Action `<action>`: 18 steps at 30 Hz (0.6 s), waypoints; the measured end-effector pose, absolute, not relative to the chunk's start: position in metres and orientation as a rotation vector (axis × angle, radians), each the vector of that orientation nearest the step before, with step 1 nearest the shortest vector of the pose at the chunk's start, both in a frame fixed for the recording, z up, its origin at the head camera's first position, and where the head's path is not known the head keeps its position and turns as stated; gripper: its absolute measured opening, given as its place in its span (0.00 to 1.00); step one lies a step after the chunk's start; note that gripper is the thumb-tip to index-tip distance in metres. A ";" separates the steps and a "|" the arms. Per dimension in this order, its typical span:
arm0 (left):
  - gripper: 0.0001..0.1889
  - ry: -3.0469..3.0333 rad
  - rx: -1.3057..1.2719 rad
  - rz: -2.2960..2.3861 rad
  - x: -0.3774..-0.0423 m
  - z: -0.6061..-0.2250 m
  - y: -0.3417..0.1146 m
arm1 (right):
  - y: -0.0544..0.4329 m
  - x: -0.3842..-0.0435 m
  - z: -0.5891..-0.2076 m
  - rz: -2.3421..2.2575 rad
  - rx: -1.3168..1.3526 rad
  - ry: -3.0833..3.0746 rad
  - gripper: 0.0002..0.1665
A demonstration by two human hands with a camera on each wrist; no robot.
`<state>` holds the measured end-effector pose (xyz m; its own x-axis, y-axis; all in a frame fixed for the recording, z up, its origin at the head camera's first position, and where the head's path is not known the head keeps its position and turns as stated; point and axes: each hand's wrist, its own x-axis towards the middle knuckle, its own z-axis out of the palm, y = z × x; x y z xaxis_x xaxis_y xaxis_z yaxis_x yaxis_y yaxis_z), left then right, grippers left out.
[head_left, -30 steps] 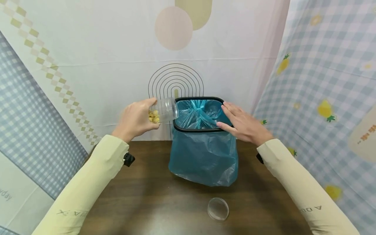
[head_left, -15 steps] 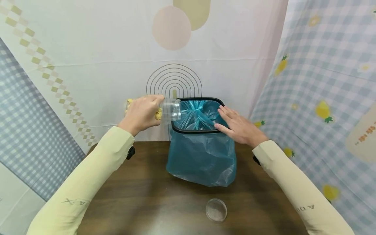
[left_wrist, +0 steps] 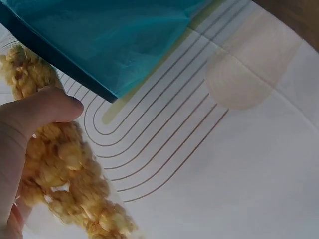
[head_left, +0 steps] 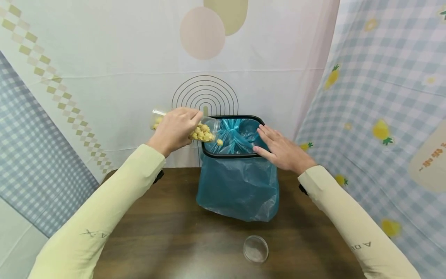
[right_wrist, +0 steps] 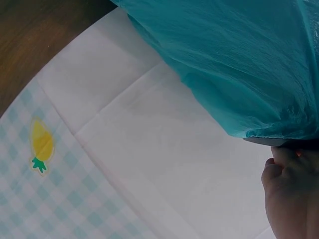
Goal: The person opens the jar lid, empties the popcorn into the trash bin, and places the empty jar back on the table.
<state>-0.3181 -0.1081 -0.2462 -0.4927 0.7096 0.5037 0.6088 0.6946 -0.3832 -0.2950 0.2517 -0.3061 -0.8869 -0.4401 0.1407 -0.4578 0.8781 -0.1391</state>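
Observation:
My left hand (head_left: 177, 128) grips a clear plastic jar (head_left: 215, 124) of yellow popcorn (head_left: 203, 133), tipped with its mouth lower and over the left rim of a bin. One piece of popcorn (head_left: 220, 142) is out of the mouth, above the bin's opening. The left wrist view shows the thumb (left_wrist: 50, 107) across the jar, with popcorn (left_wrist: 65, 164) filling its length. A blue plastic bag (head_left: 240, 186) lines the bin, folded down outside its black rim (head_left: 233, 156). On the rim's right side rests my right hand (head_left: 283, 150), fingers extended.
A round clear lid (head_left: 256, 249) lies on the brown wooden table (head_left: 167, 232) in front of the bin. A patterned white cloth (head_left: 139, 46) hangs close behind, and a checked cloth (head_left: 362, 116) hangs at the right.
My left hand has moved right and turned the jar mouth-down over the bin. Popcorn has slid towards the mouth and one piece has come out. The right hand stays on the rim.

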 end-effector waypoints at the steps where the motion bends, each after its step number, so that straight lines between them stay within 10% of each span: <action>1: 0.34 -2.246 -1.006 0.228 -0.318 -0.245 -0.107 | 0.251 -0.295 -0.306 0.254 0.708 -2.943 0.51; 18: 0.13 -1.750 -1.101 0.734 -0.322 -0.236 -0.078 | 0.256 -0.295 -0.305 0.222 0.694 -2.948 0.50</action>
